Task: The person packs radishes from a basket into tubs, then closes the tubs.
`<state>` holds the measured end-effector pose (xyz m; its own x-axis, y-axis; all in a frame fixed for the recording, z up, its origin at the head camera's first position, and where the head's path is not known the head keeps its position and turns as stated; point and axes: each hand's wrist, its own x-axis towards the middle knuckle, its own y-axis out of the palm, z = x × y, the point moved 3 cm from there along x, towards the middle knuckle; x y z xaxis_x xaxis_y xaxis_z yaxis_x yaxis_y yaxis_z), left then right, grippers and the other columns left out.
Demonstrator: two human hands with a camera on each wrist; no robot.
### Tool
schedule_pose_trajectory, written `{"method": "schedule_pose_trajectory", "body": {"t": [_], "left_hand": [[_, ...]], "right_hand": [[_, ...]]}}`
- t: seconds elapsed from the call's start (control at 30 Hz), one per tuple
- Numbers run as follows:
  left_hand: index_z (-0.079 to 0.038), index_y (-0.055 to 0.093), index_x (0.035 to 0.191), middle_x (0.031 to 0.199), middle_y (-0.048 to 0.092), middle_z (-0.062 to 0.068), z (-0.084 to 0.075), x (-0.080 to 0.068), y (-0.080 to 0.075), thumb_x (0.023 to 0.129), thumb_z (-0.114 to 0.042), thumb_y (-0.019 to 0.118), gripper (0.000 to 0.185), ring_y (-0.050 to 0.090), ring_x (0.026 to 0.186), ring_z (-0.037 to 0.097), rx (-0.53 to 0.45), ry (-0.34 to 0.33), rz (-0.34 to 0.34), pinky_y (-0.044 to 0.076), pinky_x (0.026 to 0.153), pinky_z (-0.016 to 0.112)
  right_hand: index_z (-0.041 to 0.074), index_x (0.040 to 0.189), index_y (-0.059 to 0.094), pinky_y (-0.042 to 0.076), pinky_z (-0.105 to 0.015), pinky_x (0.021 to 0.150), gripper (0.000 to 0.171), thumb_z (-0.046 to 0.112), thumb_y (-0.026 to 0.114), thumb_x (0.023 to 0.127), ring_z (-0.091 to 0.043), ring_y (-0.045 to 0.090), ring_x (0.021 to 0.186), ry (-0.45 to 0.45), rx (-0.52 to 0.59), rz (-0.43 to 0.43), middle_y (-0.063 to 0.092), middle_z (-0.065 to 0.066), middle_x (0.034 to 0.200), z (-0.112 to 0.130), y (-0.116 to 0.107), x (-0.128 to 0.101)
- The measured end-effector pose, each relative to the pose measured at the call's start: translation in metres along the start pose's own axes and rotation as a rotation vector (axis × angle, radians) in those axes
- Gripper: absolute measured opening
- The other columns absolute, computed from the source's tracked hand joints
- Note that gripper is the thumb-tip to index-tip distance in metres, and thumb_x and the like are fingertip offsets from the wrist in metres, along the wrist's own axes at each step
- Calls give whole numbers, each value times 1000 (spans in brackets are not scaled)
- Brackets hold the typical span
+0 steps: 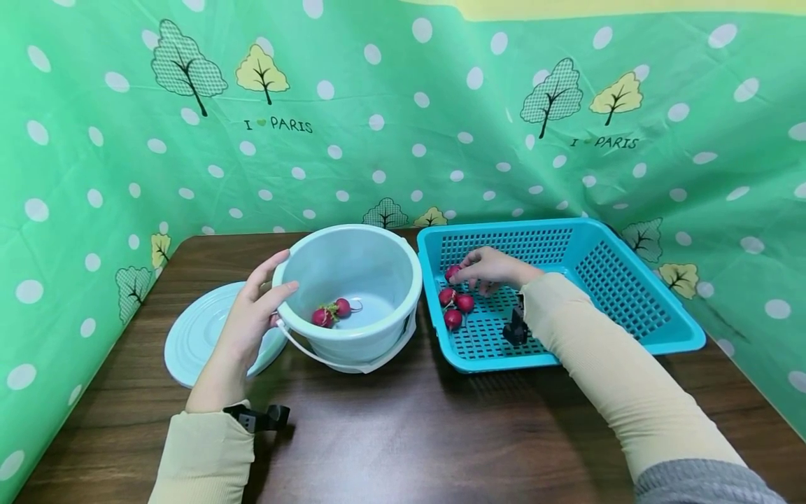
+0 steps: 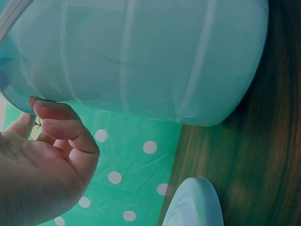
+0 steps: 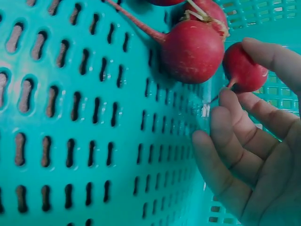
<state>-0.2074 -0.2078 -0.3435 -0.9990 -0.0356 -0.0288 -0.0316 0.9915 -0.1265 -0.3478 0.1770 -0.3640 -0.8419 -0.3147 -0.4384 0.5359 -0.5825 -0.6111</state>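
Nearest to the head camera are the two beige sleeves, which lie over the front edge of the dark wooden tabletop [image 1: 390,434]. The left hand [image 1: 248,325] rests on the outer wall of the pale blue bucket [image 1: 352,280], with the thumb over the rim and the fingers only lightly bent against the side. Two radishes [image 1: 331,312] lie on the bottom of this bucket. The bucket lid [image 1: 189,336] lies flat just beside it, toward the left edge. The right hand [image 1: 494,269] is inside the turquoise basket [image 1: 630,294] and pinches one radish [image 3: 243,70] between the thumb and curled fingers [image 3: 235,136]. Three more radishes [image 1: 455,306] lie on the basket floor, just beside this hand.
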Motion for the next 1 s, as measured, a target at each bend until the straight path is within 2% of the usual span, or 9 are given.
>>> {"method": "schedule_pose_trajectory", "body": {"t": [0.33,0.5,0.67,0.8,1.0], "left_hand": [[-32,39,152,146,33,7,0,0,1,98,-36,59,57,60,88,12,6,0,-2,52,69,20],[-32,39,152,146,34,7,1,0,1,98,-35,59,57,60,91,13,4,1,-2,52,70,20],[-32,39,151,146,33,6,0,-1,1,98,-35,59,57,59,87,11,-1,4,-1,51,69,20],[-32,38,152,146,33,7,0,-1,1,98,-35,60,58,60,86,10,-6,3,3,52,69,20],[-33,38,152,147,32,7,0,-1,0,98,-36,60,58,59,89,10,-7,0,3,51,70,21]], "right_hand": [[4,124,56,58,-43,77,53,43,69,91,-17,58,66,-51,40,-65,63,-15,104,5,-5,-5],[3,126,54,58,-46,83,54,43,68,92,-24,65,77,-77,84,-80,61,-18,114,7,-8,-6],[3,127,53,56,-49,88,55,43,68,92,-33,69,92,-79,113,-70,61,-21,125,8,-10,-6],[5,127,53,56,-50,88,55,42,69,91,-35,69,90,-81,119,-84,63,-20,125,11,-12,-6],[7,129,52,56,-49,90,53,41,69,92,-30,69,88,-72,157,-103,65,-17,122,16,-14,-8]]}}
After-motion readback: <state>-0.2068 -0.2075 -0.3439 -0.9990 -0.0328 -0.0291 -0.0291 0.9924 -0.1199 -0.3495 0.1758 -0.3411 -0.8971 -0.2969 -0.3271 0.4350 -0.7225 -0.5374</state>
